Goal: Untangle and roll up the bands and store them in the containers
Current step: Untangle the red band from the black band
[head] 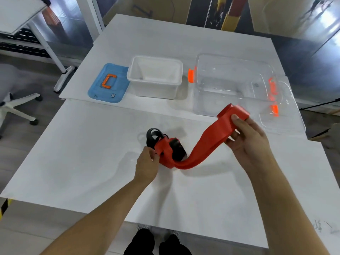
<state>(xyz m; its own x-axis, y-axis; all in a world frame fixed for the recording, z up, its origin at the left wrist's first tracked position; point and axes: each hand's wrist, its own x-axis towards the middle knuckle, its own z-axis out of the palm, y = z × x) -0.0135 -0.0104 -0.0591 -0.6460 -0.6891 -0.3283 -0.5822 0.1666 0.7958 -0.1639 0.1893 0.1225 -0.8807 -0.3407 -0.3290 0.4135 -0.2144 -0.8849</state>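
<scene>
Red band — gripped by both hands (tangled with black band).

I stand at a white table that butts against a second white table farther off; to my left the floor is grey-brown, and on it sit the white star base of an office chair and the slanted white leg of a desk; beyond the far table run glossy grey panels catching pale light; a cardboard box stands behind; a yellow-and-black striped strip marks the floor at my lower left.
</scene>
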